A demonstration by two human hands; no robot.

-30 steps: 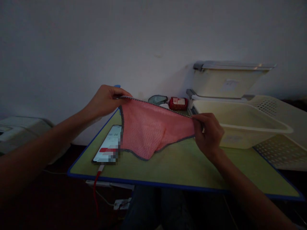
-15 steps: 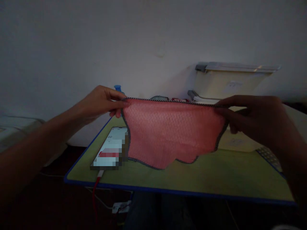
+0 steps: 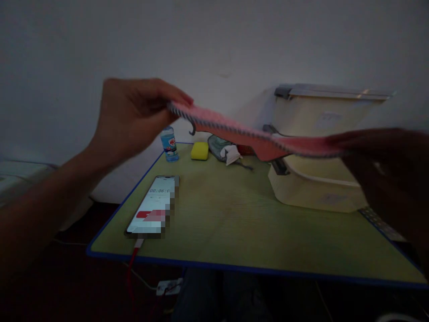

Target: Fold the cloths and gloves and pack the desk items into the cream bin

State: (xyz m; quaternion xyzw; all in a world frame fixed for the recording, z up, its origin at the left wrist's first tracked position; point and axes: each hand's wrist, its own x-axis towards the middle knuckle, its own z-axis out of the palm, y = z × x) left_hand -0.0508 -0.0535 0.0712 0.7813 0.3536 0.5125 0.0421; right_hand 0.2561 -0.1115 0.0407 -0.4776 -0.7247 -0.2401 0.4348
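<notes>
Pink cloth (image 3: 231, 122) stretched between two hands, raised above the tabletop (image 3: 217, 232).
The left hand (image 3: 134, 112), upper left of centre, pinches the cloth's left end between thumb and fingers; the right hand (image 3: 385, 163), dark and blurred at the right edge, is clamped on its other end. Between them the cloth spans the middle of the frame, seen nearly edge-on, its striped border sloping down rightward. Below the left hand stand a blue bottle (image 3: 170, 145) and, lower, a lit phone (image 3: 150, 208); pale bins (image 3: 311, 197) sit behind the cloth's right part.
</notes>
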